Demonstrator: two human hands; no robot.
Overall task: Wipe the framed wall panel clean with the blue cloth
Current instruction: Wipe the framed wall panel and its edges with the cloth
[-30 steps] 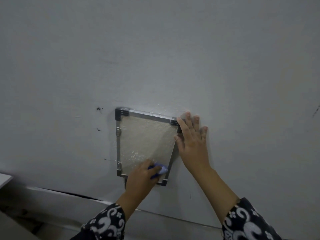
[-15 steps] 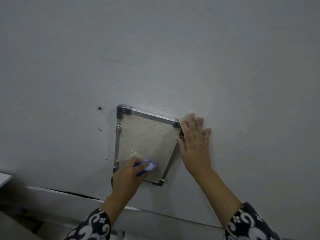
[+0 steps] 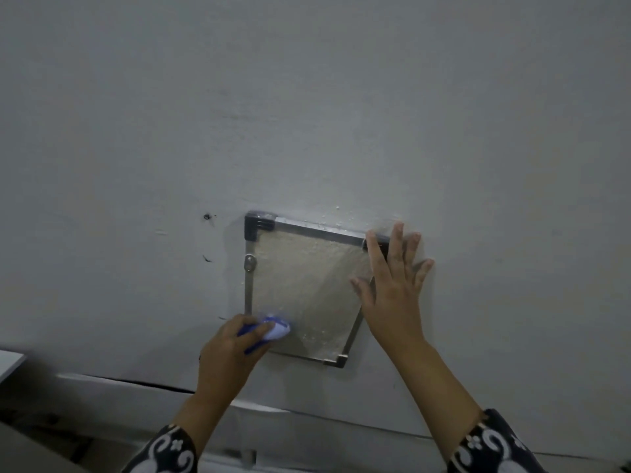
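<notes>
**A:** Head view, looking up a little: mostly plain grey wall [image 3: 341, 114]. Why is the framed wall panel [image 3: 304, 288] the only thing being touched?

**B:** It is the task's thing, set flat on the wall with a metal frame and dark corner caps. I'd judge the wipe to be mid-course, since the cloth is working the lower left corner and the rest of the textured face lies bare above it.

**A:** And the right hand [image 3: 392, 291], why is it spread like that?

**B:** Its fingers are straight and splayed, palm flat across the panel's right edge and onto the wall beside it, the forefinger reaching the upper right corner cap. It holds nothing. That looks to me like bracing: it steadies the panel, or the person, against the rubbing.

**A:** The left hand [image 3: 232, 349]?

**B:** Fingers curled round the blue cloth [image 3: 273, 331], bunched small and pressed on the panel at its lower left, over the frame's left rail. A wad gives firmer pressure on a rough face than a flat sheet would.

**A:** Anything smaller?

**B:** A round fastener [image 3: 250, 263] on the left rail, above the cloth and clear of it, and a dark spot [image 3: 206, 216] on the wall left of the frame.
</notes>
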